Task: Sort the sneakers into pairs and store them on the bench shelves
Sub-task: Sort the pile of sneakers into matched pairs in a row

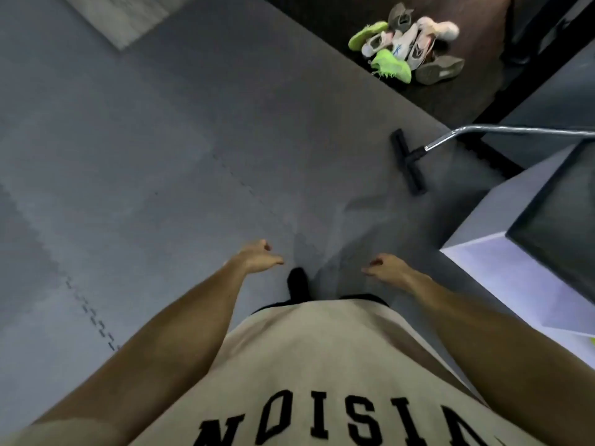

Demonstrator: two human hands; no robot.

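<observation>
A heap of sneakers (pixel 407 46) lies on a dark mat at the top right: neon green ones (pixel 391 64), white ones (pixel 415 37) and olive-grey ones (pixel 439 70), jumbled together. My left hand (pixel 259 259) and my right hand (pixel 384 268) hang in front of me over the grey floor, far from the heap. Both hold nothing, with fingers loosely curled. No bench shelf is clearly visible.
A vacuum head (pixel 407 164) on a chrome tube (pixel 502 132) lies on the grey foam floor tiles (pixel 145 156) between me and the heap. A grey-and-white block with a dark top (pixel 515 252) stands at the right. My dark-socked foot (pixel 297 283) shows below.
</observation>
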